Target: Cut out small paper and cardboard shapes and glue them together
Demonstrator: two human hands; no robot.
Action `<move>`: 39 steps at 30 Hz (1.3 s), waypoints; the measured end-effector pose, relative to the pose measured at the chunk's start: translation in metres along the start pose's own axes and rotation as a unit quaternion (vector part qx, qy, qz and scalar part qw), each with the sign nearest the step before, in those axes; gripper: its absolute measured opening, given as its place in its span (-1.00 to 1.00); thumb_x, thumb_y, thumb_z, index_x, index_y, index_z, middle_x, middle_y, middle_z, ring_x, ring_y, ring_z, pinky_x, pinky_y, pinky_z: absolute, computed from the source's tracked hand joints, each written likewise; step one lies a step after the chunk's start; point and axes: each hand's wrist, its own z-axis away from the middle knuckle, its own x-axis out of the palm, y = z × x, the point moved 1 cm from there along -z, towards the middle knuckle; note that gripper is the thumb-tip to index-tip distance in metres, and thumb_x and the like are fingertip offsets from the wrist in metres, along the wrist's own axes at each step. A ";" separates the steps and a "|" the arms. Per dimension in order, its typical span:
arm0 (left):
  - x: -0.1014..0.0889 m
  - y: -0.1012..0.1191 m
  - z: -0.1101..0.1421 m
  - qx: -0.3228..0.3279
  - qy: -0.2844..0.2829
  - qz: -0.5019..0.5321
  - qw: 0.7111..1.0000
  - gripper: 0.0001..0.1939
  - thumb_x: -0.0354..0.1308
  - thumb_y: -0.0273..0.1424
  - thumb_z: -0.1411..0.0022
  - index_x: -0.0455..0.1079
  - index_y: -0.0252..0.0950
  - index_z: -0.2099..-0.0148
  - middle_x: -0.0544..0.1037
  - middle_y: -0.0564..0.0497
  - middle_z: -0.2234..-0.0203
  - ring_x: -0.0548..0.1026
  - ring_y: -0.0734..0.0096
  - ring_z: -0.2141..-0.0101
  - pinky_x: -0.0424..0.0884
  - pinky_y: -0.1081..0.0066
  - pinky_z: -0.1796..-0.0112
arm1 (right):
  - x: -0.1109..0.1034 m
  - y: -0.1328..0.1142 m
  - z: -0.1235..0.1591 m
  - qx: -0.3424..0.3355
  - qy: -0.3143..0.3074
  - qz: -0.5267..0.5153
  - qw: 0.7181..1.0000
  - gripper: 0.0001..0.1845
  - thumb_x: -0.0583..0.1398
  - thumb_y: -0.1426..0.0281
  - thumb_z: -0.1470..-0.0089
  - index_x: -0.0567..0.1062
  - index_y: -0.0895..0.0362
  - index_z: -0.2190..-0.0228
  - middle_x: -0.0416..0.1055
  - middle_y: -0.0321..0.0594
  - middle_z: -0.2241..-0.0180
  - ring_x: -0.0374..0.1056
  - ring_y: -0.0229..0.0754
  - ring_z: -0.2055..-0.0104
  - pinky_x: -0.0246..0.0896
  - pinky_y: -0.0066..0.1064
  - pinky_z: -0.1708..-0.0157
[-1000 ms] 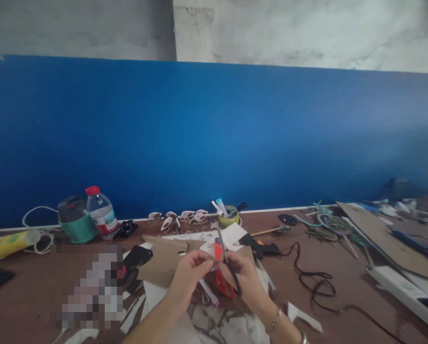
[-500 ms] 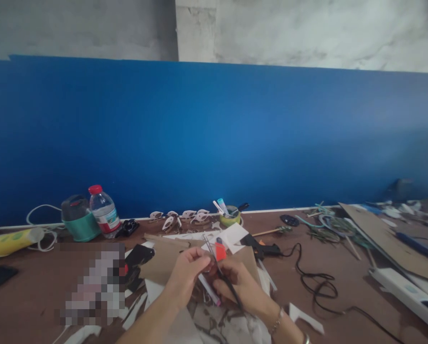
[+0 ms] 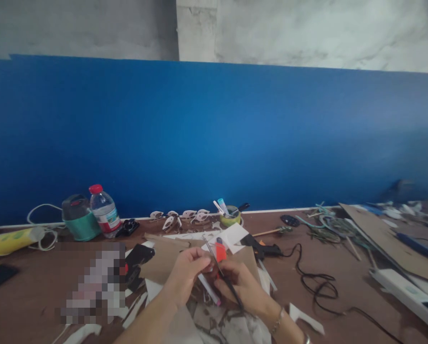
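My right hand (image 3: 237,282) is closed around a pair of scissors (image 3: 231,290), whose thin metal blades point up and away while a dark handle runs back below the palm. Close by on the left, my left hand (image 3: 189,272) pinches something small between thumb and fingers beside the blades; its kind is hidden. A white stick-like pen with a pink end (image 3: 210,290) lies below, between the hands. Just beyond the blades is an orange-red object (image 3: 220,251). Paper scraps (image 3: 235,325) lie beneath the hands.
Behind stand several white leaf-shaped cutouts (image 3: 189,215) and a green-yellow pot (image 3: 230,220) of pens. A black glue gun (image 3: 269,248) trails its cable at right. A water bottle (image 3: 105,212) stands at left, a white power strip (image 3: 403,296) lies at right, and a blue partition (image 3: 214,134) rises behind.
The scissor blades, spread apart before, now look closer together. My right hand has shifted slightly; my left hand keeps nearly the same place.
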 end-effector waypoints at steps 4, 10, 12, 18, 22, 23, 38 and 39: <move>-0.003 -0.001 -0.002 -0.012 0.013 -0.007 1.000 -0.71 0.41 -0.36 0.27 0.33 -0.34 0.58 0.47 0.08 0.68 0.38 0.53 0.58 0.23 0.51 0.47 | 0.000 0.001 -0.001 0.001 0.015 0.027 1.000 -0.79 0.24 0.31 0.07 0.38 0.20 0.53 0.22 -0.36 0.60 0.12 -0.36 0.57 0.03 -0.53 0.57; -0.005 0.000 -0.004 -0.005 0.010 -0.007 1.000 -0.70 0.42 -0.34 0.26 0.34 -0.34 0.57 0.49 0.06 0.67 0.38 0.53 0.59 0.24 0.51 0.47 | -0.004 0.002 -0.001 -0.012 0.024 0.076 0.997 -0.81 0.19 0.34 0.04 0.37 0.20 0.57 0.20 -0.36 0.60 0.09 -0.34 0.52 0.03 -0.53 0.54; -0.004 0.000 -0.003 -0.005 0.012 -0.002 1.000 -0.69 0.42 -0.35 0.27 0.34 -0.34 0.57 0.48 0.08 0.67 0.37 0.55 0.58 0.24 0.52 0.46 | -0.004 0.002 -0.001 -0.013 0.029 0.079 0.996 -0.78 0.20 0.31 0.04 0.37 0.20 0.57 0.20 -0.36 0.60 0.10 -0.34 0.53 0.03 -0.54 0.55; 0.007 0.004 0.005 -0.007 0.005 0.045 0.999 -0.69 0.41 -0.34 0.22 0.31 -0.32 0.57 0.42 0.13 0.67 0.34 0.57 0.57 0.26 0.51 0.42 | -0.002 0.005 -0.004 -0.004 0.045 0.070 0.997 -0.76 0.23 0.27 0.06 0.41 0.21 0.55 0.20 -0.36 0.60 0.09 -0.36 0.55 0.01 -0.53 0.56; 0.008 0.006 0.006 -0.007 0.020 0.023 0.999 -0.69 0.41 -0.33 0.23 0.32 -0.33 0.56 0.43 0.12 0.66 0.34 0.55 0.56 0.25 0.51 0.42 | -0.003 0.007 -0.004 -0.003 0.044 0.073 0.996 -0.75 0.24 0.27 0.07 0.40 0.20 0.57 0.19 -0.35 0.60 0.08 -0.35 0.55 0.00 -0.53 0.56; 0.007 0.006 0.006 -0.008 0.020 0.016 1.000 -0.69 0.41 -0.33 0.24 0.32 -0.33 0.56 0.44 0.12 0.66 0.35 0.55 0.56 0.25 0.50 0.43 | -0.003 0.006 -0.004 -0.005 0.042 0.077 0.996 -0.75 0.23 0.26 0.06 0.40 0.20 0.57 0.19 -0.36 0.61 0.08 -0.35 0.55 0.00 -0.53 0.56; -0.008 -0.002 -0.005 0.012 0.006 -0.053 0.999 -0.70 0.41 -0.30 0.24 0.36 -0.35 0.57 0.51 0.04 0.67 0.40 0.49 0.58 0.26 0.48 0.43 | -0.006 -0.010 0.000 0.040 0.009 0.020 0.999 -0.87 0.24 0.36 0.15 0.42 0.17 0.53 0.25 -0.39 0.63 0.12 -0.35 0.58 0.03 -0.52 0.56; -0.008 -0.002 -0.005 0.015 0.005 -0.058 0.998 -0.70 0.41 -0.30 0.23 0.37 -0.35 0.57 0.51 0.04 0.66 0.40 0.48 0.57 0.26 0.48 0.43 | -0.006 -0.010 0.000 0.039 0.005 0.013 0.999 -0.87 0.24 0.36 0.15 0.42 0.17 0.53 0.27 -0.38 0.61 0.15 -0.34 0.56 0.06 -0.52 0.54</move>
